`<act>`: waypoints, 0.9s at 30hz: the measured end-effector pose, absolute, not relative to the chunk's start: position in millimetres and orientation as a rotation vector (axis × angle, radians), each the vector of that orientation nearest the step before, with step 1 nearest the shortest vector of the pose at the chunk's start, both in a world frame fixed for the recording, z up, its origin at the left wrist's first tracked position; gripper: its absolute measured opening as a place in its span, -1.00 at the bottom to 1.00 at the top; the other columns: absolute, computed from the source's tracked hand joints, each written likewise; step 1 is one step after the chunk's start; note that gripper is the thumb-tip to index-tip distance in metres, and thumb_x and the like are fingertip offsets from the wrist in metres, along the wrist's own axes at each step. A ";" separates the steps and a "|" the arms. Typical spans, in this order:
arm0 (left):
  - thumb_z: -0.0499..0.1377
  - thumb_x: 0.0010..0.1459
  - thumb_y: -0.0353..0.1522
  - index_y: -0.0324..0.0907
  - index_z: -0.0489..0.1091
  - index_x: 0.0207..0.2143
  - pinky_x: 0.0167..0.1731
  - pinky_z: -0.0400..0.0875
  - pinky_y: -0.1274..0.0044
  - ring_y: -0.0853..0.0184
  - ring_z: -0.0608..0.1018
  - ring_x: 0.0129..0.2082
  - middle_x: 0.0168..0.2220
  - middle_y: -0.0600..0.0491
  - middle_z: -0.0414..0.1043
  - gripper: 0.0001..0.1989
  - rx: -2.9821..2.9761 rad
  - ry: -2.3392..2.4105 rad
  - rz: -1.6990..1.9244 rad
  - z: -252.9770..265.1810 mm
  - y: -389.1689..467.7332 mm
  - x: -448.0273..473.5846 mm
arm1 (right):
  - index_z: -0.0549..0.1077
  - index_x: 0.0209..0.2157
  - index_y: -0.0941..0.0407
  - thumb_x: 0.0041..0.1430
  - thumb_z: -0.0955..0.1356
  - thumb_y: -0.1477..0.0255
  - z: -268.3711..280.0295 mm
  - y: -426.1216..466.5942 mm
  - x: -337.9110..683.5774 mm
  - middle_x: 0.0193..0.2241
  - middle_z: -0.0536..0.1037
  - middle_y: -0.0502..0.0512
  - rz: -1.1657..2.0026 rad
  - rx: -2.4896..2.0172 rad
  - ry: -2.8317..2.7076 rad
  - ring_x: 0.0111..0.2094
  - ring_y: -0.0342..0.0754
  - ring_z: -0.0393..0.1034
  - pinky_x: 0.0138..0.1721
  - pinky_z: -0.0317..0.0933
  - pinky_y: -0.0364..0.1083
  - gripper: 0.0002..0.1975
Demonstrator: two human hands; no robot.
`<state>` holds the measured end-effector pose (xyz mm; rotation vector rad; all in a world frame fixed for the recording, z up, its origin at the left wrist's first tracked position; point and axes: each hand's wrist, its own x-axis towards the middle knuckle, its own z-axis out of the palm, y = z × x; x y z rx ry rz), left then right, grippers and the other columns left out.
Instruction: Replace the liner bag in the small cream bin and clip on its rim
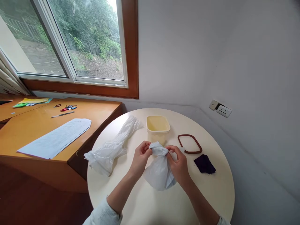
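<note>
A white plastic bag (157, 175) with a bulging lower part rests at the middle of the round table, its top gathered and twisted. My left hand (142, 156) pinches the gathered top from the left. From the right, my right hand (177, 162) grips the twisted neck between thumb and fingers. What the bag holds, if anything, is hidden. Just beyond my hands stands a yellowish plastic container (158, 125) without a lid on it. A second white plastic bag (110, 151) lies crumpled and stretched out to the left.
On the round table (138, 206), a reddish-brown rounded-square ring (201, 147) and a dark folded cloth (204, 164) lie to the right. The wooden desk (100, 109) at left bears papers (56, 137), a pen (62, 114) and scissors (67, 108). A wall socket (224, 110) is at right.
</note>
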<state>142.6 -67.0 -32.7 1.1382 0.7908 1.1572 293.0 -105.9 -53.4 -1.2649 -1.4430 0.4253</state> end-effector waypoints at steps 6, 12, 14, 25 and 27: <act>0.16 -0.03 -0.46 -0.20 0.26 -0.41 -0.40 0.18 0.64 0.49 0.30 -0.46 -0.51 0.17 0.31 -0.89 1.055 0.734 1.164 -26.7 -69.3 143.3 | 0.39 -0.23 0.06 0.05 0.26 0.61 -46.0 -106.1 284.8 -0.30 0.50 0.05 0.010 -1.233 -1.677 -0.23 -0.04 0.33 -0.16 0.17 -0.02 -0.75; 0.22 -0.03 -0.43 -0.19 0.26 -0.38 -0.42 0.20 0.64 0.49 0.34 -0.48 -0.52 0.14 0.35 -0.84 0.923 0.584 1.134 -22.5 -71.0 139.3 | 0.39 -0.41 0.08 -0.01 0.31 0.54 -40.7 -104.8 285.3 -0.42 0.49 0.02 0.278 -1.371 -1.569 -0.33 -0.04 0.32 -0.26 0.19 -0.06 -0.91; 0.21 -0.04 -0.45 -0.19 0.26 -0.40 -0.44 0.20 0.64 0.49 0.34 -0.49 -0.54 0.14 0.34 -0.84 0.909 0.569 1.123 -21.6 -70.0 138.5 | 0.39 -0.44 0.08 -0.01 0.32 0.52 -39.2 -104.0 286.3 -0.43 0.49 0.01 0.415 -1.357 -1.533 -0.34 -0.05 0.33 -0.28 0.20 -0.08 -0.94; 0.19 0.02 -0.32 -0.24 0.41 -0.40 -0.41 0.24 0.61 0.45 0.37 -0.46 -0.47 0.08 0.38 -0.86 1.186 0.784 0.999 -21.0 -61.3 131.7 | 0.39 -0.53 0.13 -0.11 0.36 0.55 -36.4 -99.9 293.1 -0.43 0.50 0.02 1.125 -0.915 -1.292 -0.37 -0.10 0.36 -0.32 0.22 -0.13 -0.94; 0.19 0.03 -0.29 -0.25 0.42 -0.43 -0.42 0.24 0.61 0.45 0.35 -0.48 -0.51 0.09 0.36 -0.83 1.178 0.792 0.964 -20.5 -60.2 131.0 | 0.39 -0.54 0.13 -0.12 0.37 0.55 -34.3 -100.0 293.4 -0.44 0.49 0.01 1.151 -0.891 -1.295 -0.37 -0.11 0.35 -0.31 0.21 -0.14 -0.93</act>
